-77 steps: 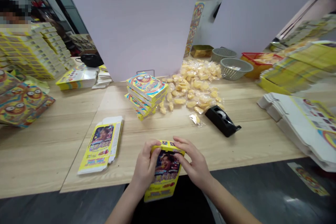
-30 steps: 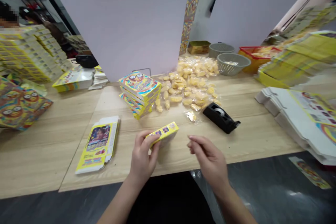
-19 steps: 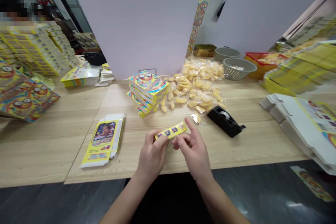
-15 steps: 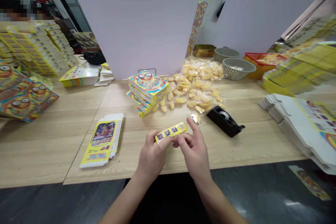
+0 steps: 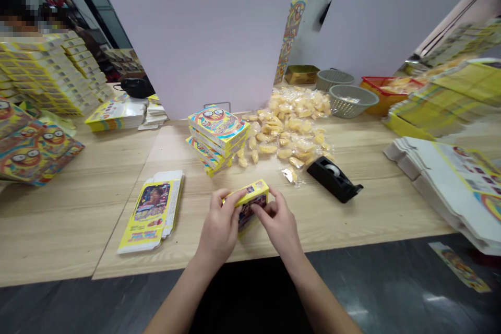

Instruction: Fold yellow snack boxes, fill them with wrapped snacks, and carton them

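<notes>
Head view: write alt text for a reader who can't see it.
The left hand and right hand hold a yellow printed box over a wooden table. Beyond them lie a stack of cartoon-printed boxes, a heap of bagged yellow pieces and a black tape dispenser; a flat carton lies to the left.

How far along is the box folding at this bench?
Done: a stack of assembled boxes beside the bagged yellow pieces. In hand: the left hand and right hand fold a yellow box. To do: a flat box blank and a pile of flat blanks.
</notes>
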The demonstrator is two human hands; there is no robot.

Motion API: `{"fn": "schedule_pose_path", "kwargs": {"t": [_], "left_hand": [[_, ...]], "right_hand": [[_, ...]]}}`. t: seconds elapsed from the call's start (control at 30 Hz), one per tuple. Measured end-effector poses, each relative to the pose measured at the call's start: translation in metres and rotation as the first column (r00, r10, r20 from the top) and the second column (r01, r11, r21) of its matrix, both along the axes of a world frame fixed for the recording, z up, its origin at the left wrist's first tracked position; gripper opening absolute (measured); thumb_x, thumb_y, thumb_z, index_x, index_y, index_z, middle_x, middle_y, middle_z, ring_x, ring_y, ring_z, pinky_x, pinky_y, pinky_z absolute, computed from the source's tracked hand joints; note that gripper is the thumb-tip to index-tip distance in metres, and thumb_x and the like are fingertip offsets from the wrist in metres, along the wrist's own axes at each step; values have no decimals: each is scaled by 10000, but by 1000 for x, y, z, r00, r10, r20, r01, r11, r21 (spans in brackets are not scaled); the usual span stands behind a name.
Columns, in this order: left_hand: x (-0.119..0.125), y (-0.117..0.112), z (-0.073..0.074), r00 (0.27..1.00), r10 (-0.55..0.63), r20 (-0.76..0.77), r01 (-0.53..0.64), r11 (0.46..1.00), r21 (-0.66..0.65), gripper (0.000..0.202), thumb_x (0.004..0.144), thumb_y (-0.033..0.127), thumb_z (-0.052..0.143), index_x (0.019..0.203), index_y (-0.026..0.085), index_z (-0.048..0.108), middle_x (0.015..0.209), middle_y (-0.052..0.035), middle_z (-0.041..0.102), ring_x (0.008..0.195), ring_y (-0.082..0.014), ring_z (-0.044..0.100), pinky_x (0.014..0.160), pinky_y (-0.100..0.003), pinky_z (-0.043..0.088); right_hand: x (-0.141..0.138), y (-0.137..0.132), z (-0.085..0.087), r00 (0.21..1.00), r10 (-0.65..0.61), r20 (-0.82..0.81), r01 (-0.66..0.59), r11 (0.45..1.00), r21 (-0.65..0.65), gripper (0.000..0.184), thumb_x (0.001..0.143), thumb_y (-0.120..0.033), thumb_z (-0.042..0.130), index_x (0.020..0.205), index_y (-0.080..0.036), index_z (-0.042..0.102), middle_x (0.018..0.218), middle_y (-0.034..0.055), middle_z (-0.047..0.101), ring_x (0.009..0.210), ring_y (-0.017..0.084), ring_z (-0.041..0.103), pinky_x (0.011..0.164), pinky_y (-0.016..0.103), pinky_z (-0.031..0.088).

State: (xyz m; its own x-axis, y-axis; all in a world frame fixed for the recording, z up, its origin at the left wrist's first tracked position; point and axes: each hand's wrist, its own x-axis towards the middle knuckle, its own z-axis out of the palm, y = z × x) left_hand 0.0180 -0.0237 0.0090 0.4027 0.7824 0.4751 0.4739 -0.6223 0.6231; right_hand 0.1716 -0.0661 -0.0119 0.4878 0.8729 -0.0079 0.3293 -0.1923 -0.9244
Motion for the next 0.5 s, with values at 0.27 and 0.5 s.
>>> {"fn": "schedule_pose_path", "kwargs": {"t": [0.27,0.5], "left_hand": [[-42,3,-39,948,201,248,-115,939,-323,274,954,309,428,1196,244,539,1305,-82,502,1257,-231,456,1050,-424,391],[-61,10,-52,995,-1,-105,-21,977,-212,389,936,367,429,1305,254,479,1400,-95,486,1322,-244,431,1093,-442,351]], "right_hand": [[23,-7,-21,820,327,469,-424,898,116,298,848,-236,581,1141,-203,628,1059,103,678,979,254,617,869,413,495],[18,16,-44,633,371,679,-527,850,26,200,871,-308,565,1018,-216,664,1101,77,665,1046,209,590,927,326,481]]}}
